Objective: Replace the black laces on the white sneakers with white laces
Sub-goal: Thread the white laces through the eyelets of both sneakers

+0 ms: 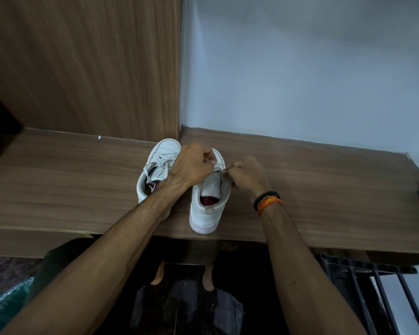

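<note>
Both hands pinch one white lace [220, 164], drawn taut across the throat of the right sneaker [207, 197]: left hand [194, 165] curled on it over the shoe's forepart, right hand [248, 176] curled on it just right of the shoe. No black lace visible on this shoe.

Risks, as judged: an uneven pull could drag the lace out of an eyelet or leave the ends unequal; the heel sits near the shelf's [324, 189] front edge, so a tug toward the body could tip the shoe off.

Left sneaker [156, 170] touches or nearly touches the right sneaker's left side, already laced white. Open shelf lies right of the shoe; wood panel [82, 68] and wall [300, 68] stand close behind its toe.
</note>
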